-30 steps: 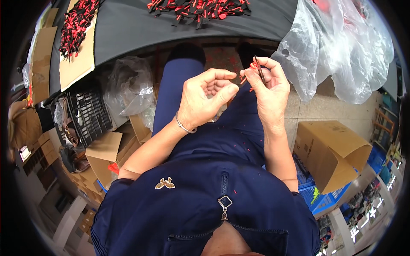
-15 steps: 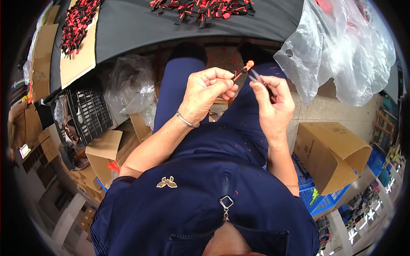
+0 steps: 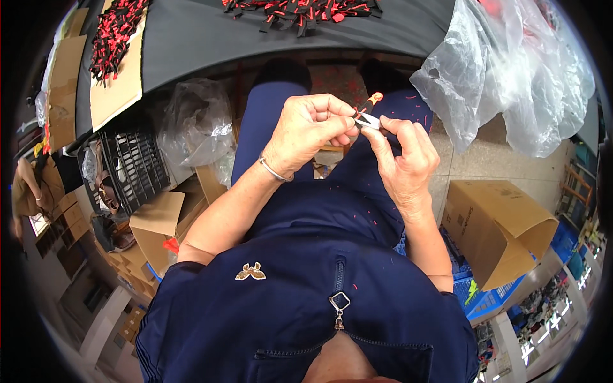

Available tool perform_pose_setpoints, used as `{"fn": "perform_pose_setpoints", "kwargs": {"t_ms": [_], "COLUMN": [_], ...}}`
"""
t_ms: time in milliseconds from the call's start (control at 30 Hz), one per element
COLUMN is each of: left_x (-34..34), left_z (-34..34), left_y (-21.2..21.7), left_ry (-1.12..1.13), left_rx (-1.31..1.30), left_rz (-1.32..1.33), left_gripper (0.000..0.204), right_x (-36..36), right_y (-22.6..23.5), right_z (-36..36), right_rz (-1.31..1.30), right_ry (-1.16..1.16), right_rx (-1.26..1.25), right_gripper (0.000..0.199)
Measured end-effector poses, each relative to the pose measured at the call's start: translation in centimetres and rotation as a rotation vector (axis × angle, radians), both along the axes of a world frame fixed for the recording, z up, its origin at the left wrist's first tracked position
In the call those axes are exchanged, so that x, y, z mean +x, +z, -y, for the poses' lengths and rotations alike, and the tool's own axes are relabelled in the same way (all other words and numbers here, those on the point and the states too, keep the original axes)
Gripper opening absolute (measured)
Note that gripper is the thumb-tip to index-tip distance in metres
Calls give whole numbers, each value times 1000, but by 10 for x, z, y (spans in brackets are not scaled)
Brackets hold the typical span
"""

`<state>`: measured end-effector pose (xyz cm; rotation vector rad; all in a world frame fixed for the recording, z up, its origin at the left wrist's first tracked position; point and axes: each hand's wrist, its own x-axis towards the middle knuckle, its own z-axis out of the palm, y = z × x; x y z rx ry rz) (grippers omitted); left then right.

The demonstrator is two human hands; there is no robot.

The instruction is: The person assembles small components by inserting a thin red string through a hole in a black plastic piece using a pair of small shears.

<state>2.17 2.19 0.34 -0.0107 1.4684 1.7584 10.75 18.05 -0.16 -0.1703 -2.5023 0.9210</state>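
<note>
Over my lap, my left hand [image 3: 305, 133] pinches a small black fabric tab with an orange-red end [image 3: 377, 97]. The tab's black part is mostly hidden by fingers and blades. In my right hand [image 3: 408, 156] is a small pair of thread snips [image 3: 369, 120], its pale blades reaching across to the tab by my left fingertips. Whether the blades touch the thread there, I cannot tell. Several similar black and red tabs lie in a loose pile [image 3: 300, 13] on the dark-covered table [image 3: 211, 48] ahead.
Another pile of tabs [image 3: 118, 38] rests on a cardboard sheet [image 3: 121, 96] at the far left. Clear plastic bags [image 3: 498, 83] hang at the table's right. A cardboard box [image 3: 479, 223] sits on a blue crate at right; a black crate [image 3: 134, 169] stands at left. Red thread bits dot my trousers.
My right hand has shifted left, bringing the snips' blades up to the tab near my left fingertips. The left hand has barely moved and still pinches the tab.
</note>
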Motion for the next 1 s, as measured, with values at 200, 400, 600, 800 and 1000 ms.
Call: {"fn": "perform_pose_setpoints", "kwargs": {"t_ms": [200, 400, 600, 800, 1000], "left_x": [-10, -15, -18, -16, -77], "left_z": [1, -1, 2, 5, 64], "left_y": [4, -2, -6, 1, 23], "left_ry": [-69, -71, -55, -109, 310], "left_rx": [-8, 21, 27, 27, 136], "left_rz": [24, 85, 82, 16, -117], "left_gripper": [10, 12, 12, 11, 13], "right_x": [-3, -4, -6, -26, -28], "right_y": [-4, -9, -10, -3, -12], "right_z": [-4, -7, -3, 13, -4], "right_rz": [-67, 30, 154, 228, 164], "right_ry": [32, 30, -81, -116, -268], "right_rx": [106, -92, -792, -939, -839], "right_gripper": [24, 19, 32, 26, 7]}}
